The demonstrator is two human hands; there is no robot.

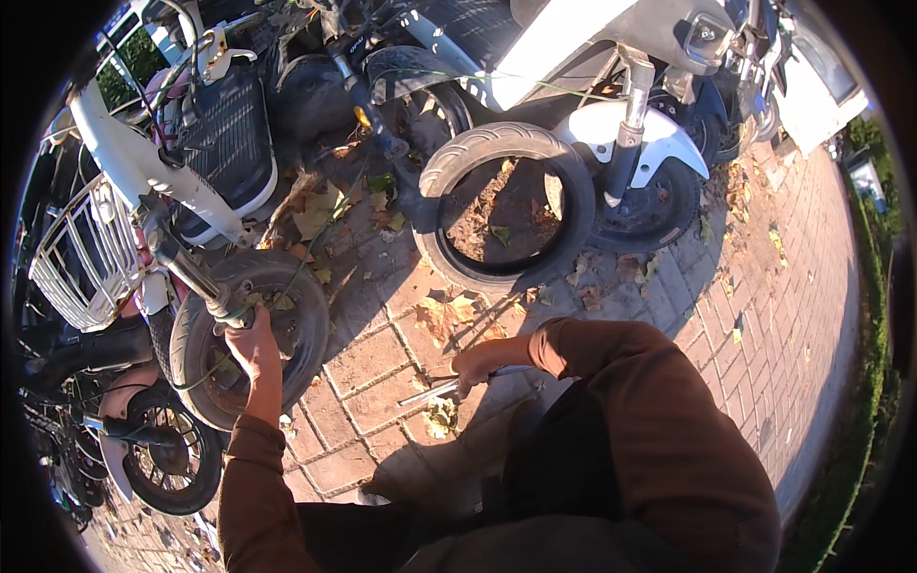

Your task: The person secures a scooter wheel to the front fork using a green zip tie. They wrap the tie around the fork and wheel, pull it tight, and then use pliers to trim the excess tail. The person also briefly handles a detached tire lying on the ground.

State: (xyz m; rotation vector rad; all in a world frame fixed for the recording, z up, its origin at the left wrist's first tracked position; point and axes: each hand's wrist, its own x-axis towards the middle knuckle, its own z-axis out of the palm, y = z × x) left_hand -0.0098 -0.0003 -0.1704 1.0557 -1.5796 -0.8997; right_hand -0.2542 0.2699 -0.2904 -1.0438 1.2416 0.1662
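At the left, my left hand (254, 349) is closed round the lower end of a scooter's front fork (186, 267), close to the hub. The front wheel (310, 310) with its dusty black tyre stands around that fork end. My right hand (480, 367), low over the paving in the middle, is closed on a slim silver metal rod (435, 392). One end of the rod points left, and part of it is hidden by the fingers. Ahead of my right hand, a loose tyre (439, 253) without a rim leans against a white scooter's front wheel (659, 215).
A white wire basket (88, 263) and the scooter's footboard (224, 143) are at the left. Another small spoked wheel (170, 454) stands nearer to me. Dry leaves (444, 315) lie on the brick paving (368, 368). A green hedge (864, 411) runs along the right.
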